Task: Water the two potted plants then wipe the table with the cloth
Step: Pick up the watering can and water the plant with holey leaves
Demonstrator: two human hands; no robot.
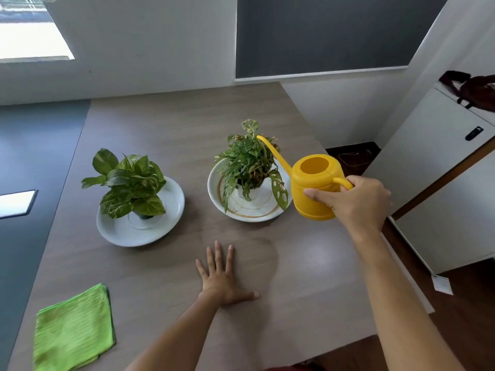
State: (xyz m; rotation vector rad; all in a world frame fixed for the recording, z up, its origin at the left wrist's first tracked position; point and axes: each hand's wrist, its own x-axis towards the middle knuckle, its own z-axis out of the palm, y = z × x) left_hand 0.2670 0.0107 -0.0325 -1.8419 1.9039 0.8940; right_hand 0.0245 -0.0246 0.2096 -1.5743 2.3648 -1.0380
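Observation:
Two potted plants stand on the grey-brown table [166,124], each in a white dish. The left plant [131,183] has broad leaves; the right plant [247,164] has holed leaves and a gold-rimmed dish [249,214]. My right hand [359,202] grips the handle of a yellow watering can [314,188], held upright just right of that plant, its long spout reaching over the leaves. My left hand [223,277] rests flat on the table with fingers spread, in front of the plants. A folded green cloth [73,330] lies at the near left corner.
The table's right edge runs close beside the can, with a dark wood floor below. A white cabinet [434,145] with a dark bag [474,89] on top stands at the right. A dark floor lies to the left of the table.

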